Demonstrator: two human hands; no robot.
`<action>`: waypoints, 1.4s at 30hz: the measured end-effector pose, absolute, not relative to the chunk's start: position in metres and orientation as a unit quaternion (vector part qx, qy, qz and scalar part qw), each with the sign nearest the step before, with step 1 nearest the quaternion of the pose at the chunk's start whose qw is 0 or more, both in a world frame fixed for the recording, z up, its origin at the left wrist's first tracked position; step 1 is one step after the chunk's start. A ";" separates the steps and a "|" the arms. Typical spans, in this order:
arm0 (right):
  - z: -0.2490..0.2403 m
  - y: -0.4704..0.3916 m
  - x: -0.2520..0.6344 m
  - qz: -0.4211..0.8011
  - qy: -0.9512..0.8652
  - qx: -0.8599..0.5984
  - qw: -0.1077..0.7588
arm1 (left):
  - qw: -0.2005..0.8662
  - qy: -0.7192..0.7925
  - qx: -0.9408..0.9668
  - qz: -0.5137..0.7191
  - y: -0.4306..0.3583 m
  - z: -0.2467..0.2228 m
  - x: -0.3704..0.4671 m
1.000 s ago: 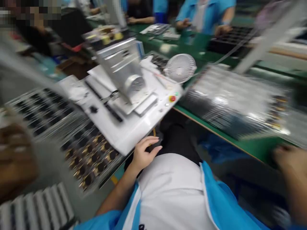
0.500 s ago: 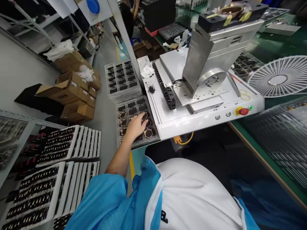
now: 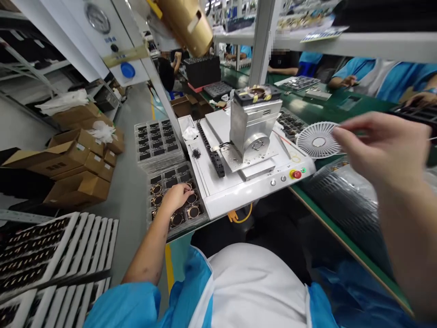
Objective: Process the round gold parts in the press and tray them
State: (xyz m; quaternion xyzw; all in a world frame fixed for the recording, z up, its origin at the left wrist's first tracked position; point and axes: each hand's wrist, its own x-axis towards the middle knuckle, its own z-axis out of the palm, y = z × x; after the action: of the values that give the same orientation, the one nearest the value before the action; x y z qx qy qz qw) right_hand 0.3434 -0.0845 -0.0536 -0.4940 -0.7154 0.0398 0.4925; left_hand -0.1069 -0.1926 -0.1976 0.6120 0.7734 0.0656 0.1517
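My left hand (image 3: 176,198) reaches over a clear plastic tray (image 3: 186,224) at the left of the machine. Its thumb and fingers close at the edge of a gold-rimmed round part (image 3: 189,186) in the tray. More such dark-centred round parts (image 3: 193,211) sit in the tray's pockets around the hand. My right hand (image 3: 385,148) is raised at the right, blurred, in front of the white fan (image 3: 319,140). Its thumb and fingertips come together; whatever lies between them, if anything, I cannot make out.
A metal fixture (image 3: 254,127) stands on the white machine base (image 3: 235,198), which has a red stop button (image 3: 297,174). Stacked trays (image 3: 156,141) lie behind the left tray. A gold cylinder (image 3: 196,29) hangs above. Cardboard boxes (image 3: 82,182) stand left; co-workers sit across the green bench.
The view has tilted up. My right hand has come into view at the right. My left hand stays over the tray, its spread fingers now drawn together at a round part.
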 end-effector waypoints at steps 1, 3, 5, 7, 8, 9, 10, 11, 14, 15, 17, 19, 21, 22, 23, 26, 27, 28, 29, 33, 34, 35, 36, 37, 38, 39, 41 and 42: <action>-0.040 -0.072 0.330 0.040 -0.724 -0.476 0.497 | 0.159 0.771 0.613 0.065 -0.191 -0.197 -0.109; -0.013 -0.044 0.298 0.042 -0.765 -0.428 0.479 | 0.168 0.767 0.616 0.066 -0.189 -0.195 -0.112; 0.011 -0.019 0.269 0.039 -0.819 -0.382 0.426 | 0.172 0.762 0.620 0.068 -0.191 -0.193 -0.115; 0.028 0.003 0.247 0.058 -0.864 -0.350 0.357 | 0.170 0.760 0.624 0.068 -0.195 -0.191 -0.115; 0.034 0.013 0.240 0.080 -0.879 -0.342 0.323 | 0.167 0.760 0.625 0.068 -0.197 -0.191 -0.116; 0.037 0.023 0.234 0.106 -0.887 -0.338 0.296 | 0.163 0.761 0.625 0.067 -0.198 -0.191 -0.116; 0.039 0.034 0.230 0.137 -0.891 -0.331 0.279 | 0.158 0.763 0.624 0.065 -0.200 -0.191 -0.116; 0.039 0.044 0.227 0.166 -0.892 -0.318 0.275 | 0.153 0.765 0.623 0.063 -0.200 -0.192 -0.116; 0.036 0.070 0.221 0.224 -0.890 -0.250 0.309 | 0.143 0.769 0.620 0.054 -0.199 -0.194 -0.119; 0.035 0.075 0.220 0.230 -0.889 -0.230 0.323 | 0.140 0.769 0.621 0.052 -0.198 -0.194 -0.119; 0.034 0.076 0.223 0.224 -0.881 -0.217 0.355 | 0.131 0.768 0.625 0.051 -0.197 -0.195 -0.120; 0.032 0.064 0.230 0.210 -0.860 -0.225 0.408 | 0.120 0.767 0.628 0.053 -0.198 -0.197 -0.118; 0.025 0.041 0.242 0.205 -0.821 -0.236 0.477 | 0.112 0.767 0.629 0.059 -0.201 -0.201 -0.113; 0.018 0.026 0.249 0.208 -0.799 -0.240 0.510 | 0.109 0.767 0.629 0.064 -0.202 -0.204 -0.110; 0.008 0.009 0.256 0.216 -0.778 -0.242 0.538 | 0.107 0.767 0.628 0.071 -0.204 -0.206 -0.108; -0.039 -0.041 0.278 0.278 -0.725 -0.248 0.580 | 0.115 0.764 0.627 0.103 -0.204 -0.213 -0.105; -0.059 -0.058 0.285 0.307 -0.708 -0.253 0.584 | 0.122 0.761 0.626 0.115 -0.203 -0.214 -0.106; -0.080 -0.073 0.291 0.337 -0.695 -0.259 0.580 | 0.131 0.760 0.624 0.126 -0.201 -0.214 -0.108; -0.102 -0.088 0.297 0.361 -0.680 -0.271 0.578 | 0.140 0.760 0.621 0.135 -0.200 -0.214 -0.110; -0.183 -0.141 0.325 0.446 -0.635 -0.349 0.525 | 0.167 0.766 0.601 0.158 -0.194 -0.212 -0.118; -0.200 -0.152 0.334 0.456 -0.629 -0.374 0.507 | 0.170 0.766 0.598 0.165 -0.194 -0.210 -0.118; -0.214 -0.163 0.344 0.461 -0.621 -0.400 0.491 | 0.172 0.765 0.597 0.171 -0.193 -0.207 -0.118; -0.225 -0.172 0.353 0.464 -0.612 -0.428 0.477 | 0.173 0.763 0.596 0.183 -0.193 -0.204 -0.118; -0.234 -0.180 0.363 0.466 -0.601 -0.454 0.464 | 0.177 0.759 0.592 0.203 -0.192 -0.199 -0.117; -0.241 -0.187 0.372 0.469 -0.590 -0.475 0.454 | 0.181 0.755 0.587 0.231 -0.191 -0.192 -0.115; -0.246 -0.193 0.379 0.471 -0.580 -0.493 0.446 | 0.182 0.748 0.581 0.264 -0.189 -0.183 -0.113; -0.251 -0.200 0.389 0.475 -0.568 -0.509 0.439 | 0.163 0.724 0.577 0.340 -0.182 -0.159 -0.104; -0.251 -0.201 0.390 0.475 -0.567 -0.509 0.440 | 0.141 0.706 0.585 0.374 -0.176 -0.145 -0.097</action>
State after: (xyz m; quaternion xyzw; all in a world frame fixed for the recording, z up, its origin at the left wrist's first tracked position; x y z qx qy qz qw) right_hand 0.3902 -0.2007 -0.2513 -0.5093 -0.5670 0.4752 0.4396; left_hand -0.0970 -0.1765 -0.1451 0.5846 0.7060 0.3739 0.1415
